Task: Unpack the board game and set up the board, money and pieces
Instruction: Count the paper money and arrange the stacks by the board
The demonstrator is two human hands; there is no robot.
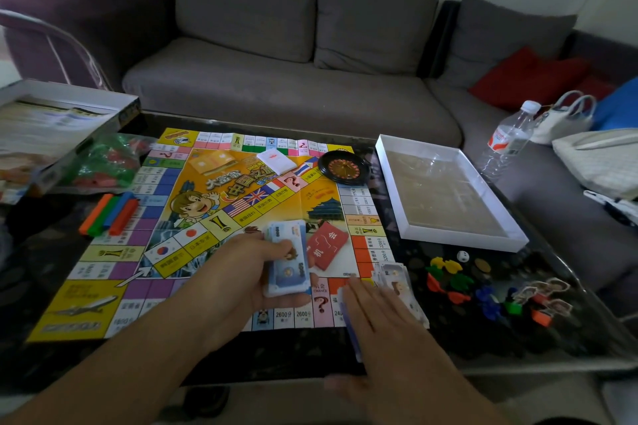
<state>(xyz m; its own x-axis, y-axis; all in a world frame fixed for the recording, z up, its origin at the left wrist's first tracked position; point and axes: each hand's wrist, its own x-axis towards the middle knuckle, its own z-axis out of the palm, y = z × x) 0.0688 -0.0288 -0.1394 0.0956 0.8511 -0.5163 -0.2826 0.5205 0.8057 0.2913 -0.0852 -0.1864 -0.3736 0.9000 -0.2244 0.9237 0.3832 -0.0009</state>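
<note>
The stack of play money point(289, 259) sits over the board's point(221, 217) near edge, your left hand point(262, 272) curled round it. Your right hand point(376, 314) lies flat, fingers point(359, 290) straight, on dealt notes point(397, 286) at the counter corner point(448, 338) — peel one denomination at a time, keeping piles separate and square.

Spinner wheel point(344, 167) on board point(103, 290); box tray point(511, 235) right of board.
</note>
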